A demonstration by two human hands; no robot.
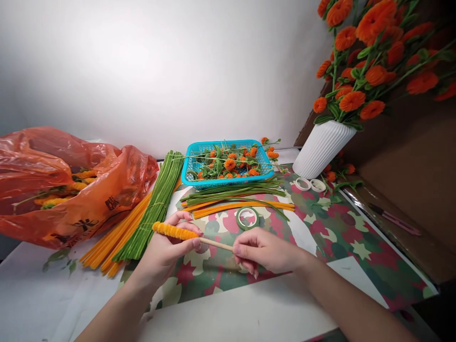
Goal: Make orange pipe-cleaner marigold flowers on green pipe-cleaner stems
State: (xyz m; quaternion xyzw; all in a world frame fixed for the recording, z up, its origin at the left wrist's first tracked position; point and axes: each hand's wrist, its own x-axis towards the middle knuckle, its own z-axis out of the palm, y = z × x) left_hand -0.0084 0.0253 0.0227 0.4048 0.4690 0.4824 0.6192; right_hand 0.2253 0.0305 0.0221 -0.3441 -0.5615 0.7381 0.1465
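A yellow-orange pipe cleaner (pixel 174 231) is wound in a tight coil around one end of a thin wooden stick (pixel 217 244). My left hand (pixel 167 244) pinches the coil near its inner end, thumb in front and fingers behind. Closed on the bare end of the stick is my right hand (pixel 267 249), with thumb and index finger pressed together. The stick lies nearly level between the two hands, above the camouflage-patterned mat (pixel 228 280). A roll of green tape (pixel 247 218) rests just beyond my right hand.
Bundled green pipe cleaners (pixel 153 204) lie over orange ones (pixel 107 247) on the left, beside an orange plastic bag (pixel 89 204). Behind stands a blue basket (pixel 228 181) of pipe-cleaner flowers. A white vase (pixel 324 147), tape rolls (pixel 302 184) and pink-handled scissors (pixel 399 222) are right.
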